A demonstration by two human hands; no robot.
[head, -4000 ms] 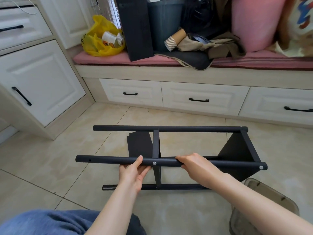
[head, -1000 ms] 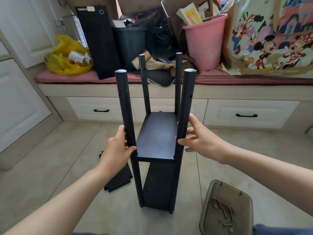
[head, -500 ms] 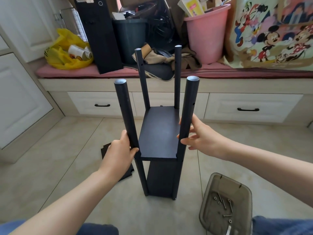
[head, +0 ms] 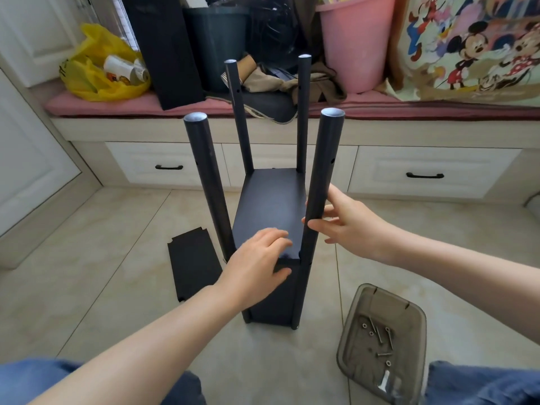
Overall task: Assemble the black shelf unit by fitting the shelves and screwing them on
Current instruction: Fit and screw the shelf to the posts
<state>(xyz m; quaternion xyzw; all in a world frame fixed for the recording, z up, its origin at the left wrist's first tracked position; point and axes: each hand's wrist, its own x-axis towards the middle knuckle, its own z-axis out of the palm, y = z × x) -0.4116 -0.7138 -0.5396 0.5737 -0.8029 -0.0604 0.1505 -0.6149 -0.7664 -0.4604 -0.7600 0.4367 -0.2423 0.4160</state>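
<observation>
Head view shows the black shelf unit (head: 271, 229) standing up on the tiled floor (head: 87, 273), right in front of the person. It has four round black poles. Two shelves are fitted: a middle shelf (head: 271, 206) about halfway up and a bottom shelf (head: 274, 299) low down, mostly hidden. The pole tops stick up bare, with small holes in them, so I think one more shelf goes up there.

The left hand (head: 257, 267) lies on the front edge of the middle shelf, fingers on top and thumb under the edge, in a loose pinch. It looks a bit blurry. The right hand (head: 347, 226) is open, with its fingertips touching the front right pole (head: 320, 188); it is not wrapped around it.

A loose shelf board (head: 194, 267) lies flat on the floor just left of the unit. A see-through lid (head: 382, 343) sits on the floor to the right, with a few screws (head: 380, 337) and washers in it. Behind is a window seat with white drawers (head: 166, 165), a pink bucket (head: 355, 45) and a yellow bag (head: 99, 68).

The unit looks light and stiff, but tall and thin, so it could tip over. The poles look smooth and may slip in the hand. I would hold a pole low, near a shelf, or hold the shelf edge. The loose board looks thin, so pick it up by its long edges.
</observation>
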